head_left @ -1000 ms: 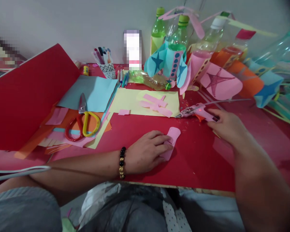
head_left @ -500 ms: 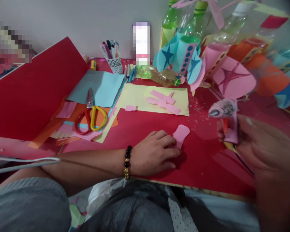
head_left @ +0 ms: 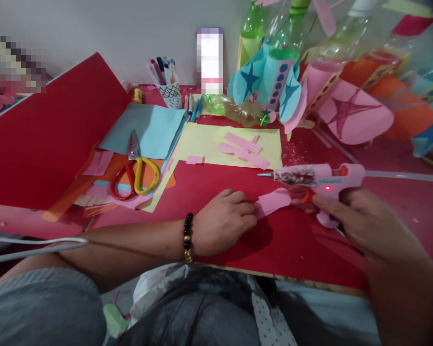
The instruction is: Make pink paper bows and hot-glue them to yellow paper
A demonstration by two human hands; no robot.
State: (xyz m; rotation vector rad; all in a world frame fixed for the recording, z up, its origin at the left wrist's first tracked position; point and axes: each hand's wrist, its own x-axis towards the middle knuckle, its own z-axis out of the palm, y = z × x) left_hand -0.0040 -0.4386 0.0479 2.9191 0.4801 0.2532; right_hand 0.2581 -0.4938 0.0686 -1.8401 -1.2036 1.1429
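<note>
My left hand (head_left: 225, 222), with a black bead bracelet at the wrist, rests on the red table (head_left: 296, 245) and pinches the near end of a small pink paper piece (head_left: 274, 200). My right hand (head_left: 361, 223) grips a pink glue gun (head_left: 317, 177) by its handle, one finger at the orange trigger. The gun lies level, its nozzle pointing left just above the pink paper. A small red light glows on its body.
A yellow sheet (head_left: 202, 144) with pink strips lies behind the hands. Red-and-yellow scissors (head_left: 135, 173) sit on coloured papers at left, beside a large red card (head_left: 46, 139). A pen cup (head_left: 169, 91) and decorated plastic bottles (head_left: 274, 67) line the back wall.
My right hand lifted the glue gun off the table, turned it, and brought it level over the pink paper. My left hand shifted its hold to the paper's near end.
</note>
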